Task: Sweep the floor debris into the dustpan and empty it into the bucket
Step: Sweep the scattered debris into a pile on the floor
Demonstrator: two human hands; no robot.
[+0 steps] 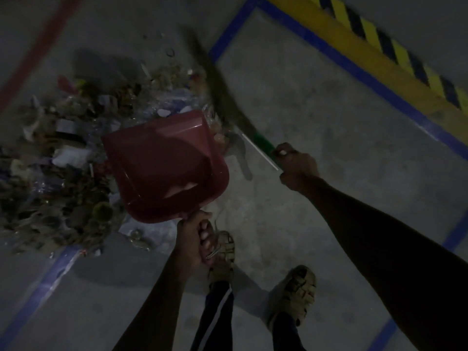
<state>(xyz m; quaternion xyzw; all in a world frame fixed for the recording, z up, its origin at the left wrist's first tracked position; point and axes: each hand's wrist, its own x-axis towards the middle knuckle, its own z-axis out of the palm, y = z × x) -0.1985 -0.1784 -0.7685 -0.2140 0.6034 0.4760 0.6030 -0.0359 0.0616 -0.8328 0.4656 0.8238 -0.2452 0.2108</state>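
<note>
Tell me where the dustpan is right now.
Centre of the head view: the red dustpan is held by the left hand, at the debris pile's right edge, left of the broom.

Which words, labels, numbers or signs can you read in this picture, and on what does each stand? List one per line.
None can be read.
Red dustpan: no label or brand shows.
Green broom handle: no lettering visible.
Debris pile: wrappers and scraps too dark and blurred to read any print.
Yellow-and-black hazard stripes and blue floor lines: markings only, no words.
</note>
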